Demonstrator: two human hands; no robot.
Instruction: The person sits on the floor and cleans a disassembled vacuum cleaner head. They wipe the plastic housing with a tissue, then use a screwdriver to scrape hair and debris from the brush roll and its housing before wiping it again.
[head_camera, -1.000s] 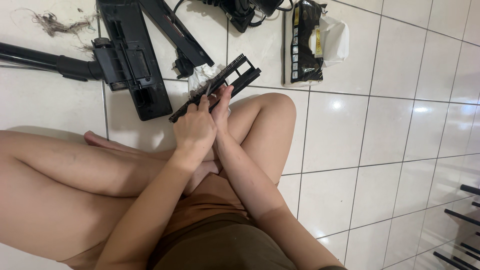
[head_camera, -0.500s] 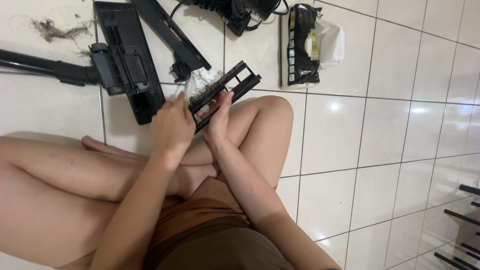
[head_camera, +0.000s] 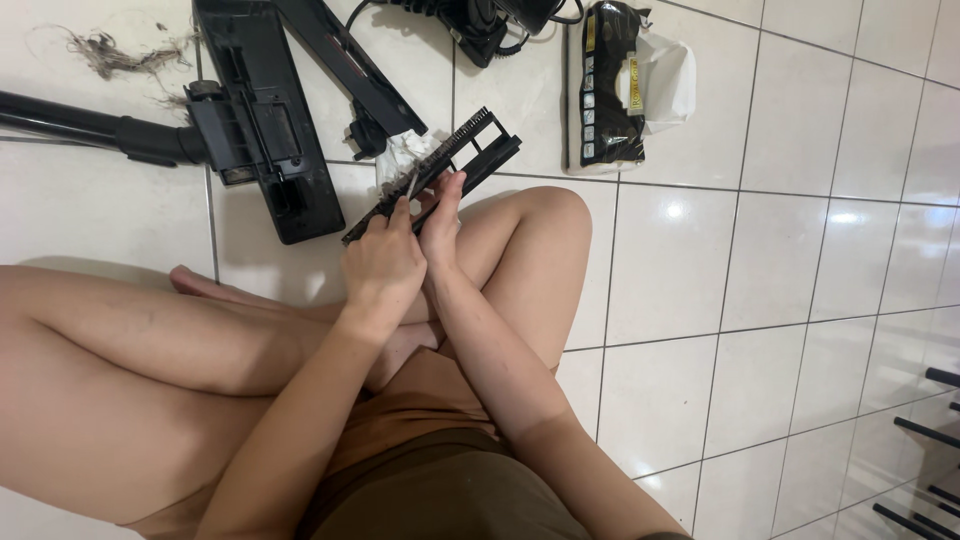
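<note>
Lying flat on the white tiled floor (head_camera: 700, 260) near the top of the view is a black package (head_camera: 608, 85), a long upright rectangle with yellow patches and a row of small light squares down its left side; print too small to make out. A white crumpled bag (head_camera: 668, 80) touches its right edge.

The person sits cross-legged on the floor, and both hands meet just above the right knee (head_camera: 545, 225). Between them is a long black brush strip (head_camera: 435, 172), a narrow slotted frame with bristles along one edge, tilted so that its far end points up and to the right. It is held off the floor, over the gap between the knee and the vacuum floor head.

The left hand (head_camera: 380, 268) is curled around the lower end of the strip, fingers (head_camera: 385, 222) pressed together and closed on it. The right hand (head_camera: 442, 215) sits just beside it, fingers drawn together and pinching at the strip's middle. A small white wad (head_camera: 400, 155) sits against the bristles just above the hands.

To the left lie a black vacuum floor head (head_camera: 262, 130) on its tube (head_camera: 80, 122), and a clump of hair and dust (head_camera: 115, 52) near the top left corner.
</note>
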